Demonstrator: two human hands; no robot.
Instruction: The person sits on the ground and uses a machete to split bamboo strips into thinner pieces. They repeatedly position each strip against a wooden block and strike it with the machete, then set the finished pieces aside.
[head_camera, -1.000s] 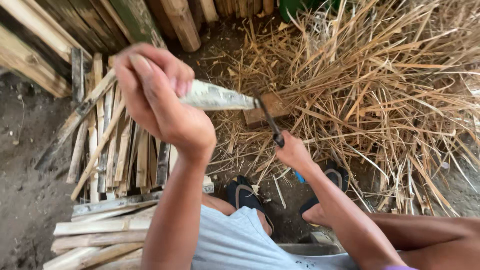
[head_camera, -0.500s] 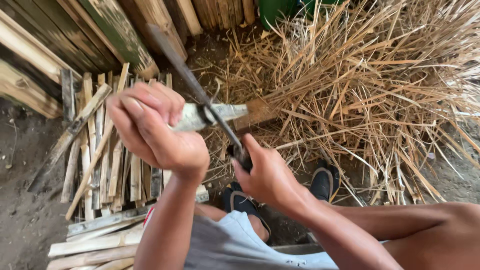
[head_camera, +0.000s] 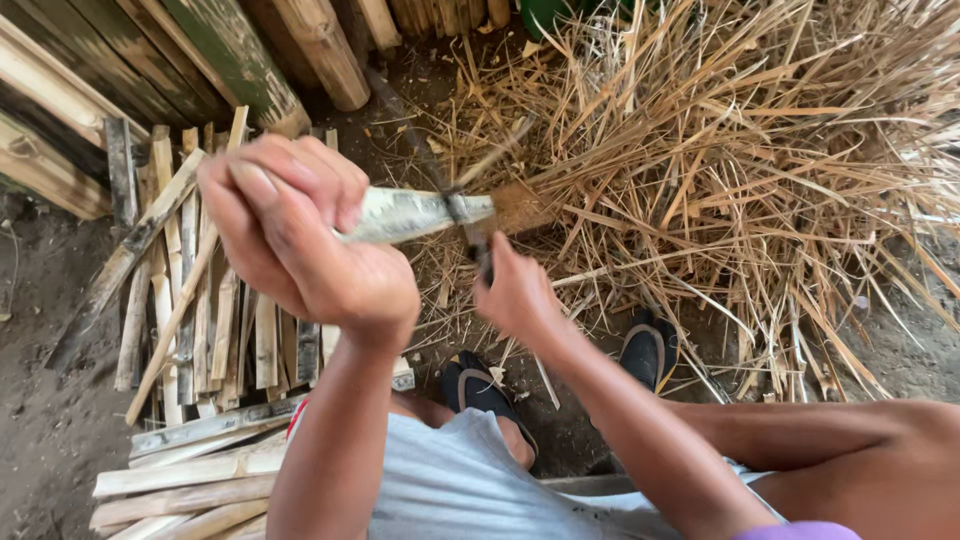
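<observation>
Left hand (head_camera: 300, 235) grips the bamboo piece (head_camera: 415, 213) closed-fisted, holding it above the stacked slats (head_camera: 200, 300). Right hand (head_camera: 515, 295) is clenched on the knife (head_camera: 470, 225), blade set across the piece near its far end. Cut appears barely begun; many shavings (head_camera: 740, 170) already lie beyond the slats.

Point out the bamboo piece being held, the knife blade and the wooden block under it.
bamboo piece (head_camera: 410, 213), head view, on its pale middle past the fingers.
knife blade (head_camera: 420, 150), head view, on the blurred dark blade above the bamboo.
wooden block (head_camera: 520, 208), head view, on its brown top face.
</observation>
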